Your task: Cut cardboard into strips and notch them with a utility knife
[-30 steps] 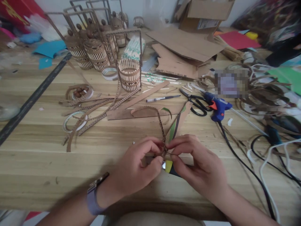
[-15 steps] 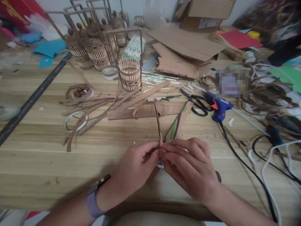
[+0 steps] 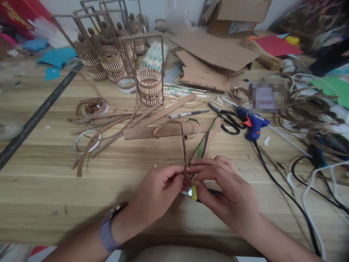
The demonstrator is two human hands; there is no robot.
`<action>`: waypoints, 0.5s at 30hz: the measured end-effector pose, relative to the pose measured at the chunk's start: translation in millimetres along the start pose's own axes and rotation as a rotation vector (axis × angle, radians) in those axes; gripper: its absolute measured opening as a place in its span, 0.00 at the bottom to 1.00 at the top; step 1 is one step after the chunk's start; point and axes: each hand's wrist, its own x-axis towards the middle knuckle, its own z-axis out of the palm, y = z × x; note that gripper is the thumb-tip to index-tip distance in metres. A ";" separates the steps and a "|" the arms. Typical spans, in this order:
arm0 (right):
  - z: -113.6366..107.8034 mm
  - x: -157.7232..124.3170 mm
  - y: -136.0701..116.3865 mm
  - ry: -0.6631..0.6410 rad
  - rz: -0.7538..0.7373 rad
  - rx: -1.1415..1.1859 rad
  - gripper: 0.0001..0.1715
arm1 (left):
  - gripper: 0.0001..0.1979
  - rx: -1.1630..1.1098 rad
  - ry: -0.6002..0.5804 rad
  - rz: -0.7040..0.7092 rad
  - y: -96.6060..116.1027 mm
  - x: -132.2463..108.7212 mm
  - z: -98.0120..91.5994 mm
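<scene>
My left hand (image 3: pixel 158 194) and my right hand (image 3: pixel 225 194) meet near the table's front edge, both pinching the near end of a thin corrugated cardboard strip (image 3: pixel 184 145). The strip rises from my fingertips and curves back toward a flat cardboard piece (image 3: pixel 163 130). Under my right hand lies a yellow-and-black utility knife (image 3: pixel 194 193), its blade end showing between the hands. A grey watch is on my left wrist.
Black scissors (image 3: pixel 227 122) and a blue glue gun (image 3: pixel 252 123) with black cord lie to the right. Slatted cardboard baskets (image 3: pixel 148 87) stand at the back, with tape rings (image 3: pixel 85 140), loose strips, a pen (image 3: pixel 187 114), flat cardboard sheets (image 3: pixel 215 51) and tangled cables (image 3: pixel 313 182).
My hands stayed pinched together on the strip with small finger shifts. The strip's upper part swung from a loop to nearly upright. The knife's yellow tip shows again under my right hand.
</scene>
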 end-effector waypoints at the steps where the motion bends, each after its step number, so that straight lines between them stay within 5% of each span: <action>1: 0.2 0.4 0.0 0.005 0.004 0.006 0.11 | 0.11 -0.017 -0.002 -0.010 -0.6 0.1 0.4; 15: 6.0 -10.9 0.4 -0.012 -0.076 -0.132 0.12 | 0.13 -0.004 0.006 0.020 -0.3 -0.5 0.7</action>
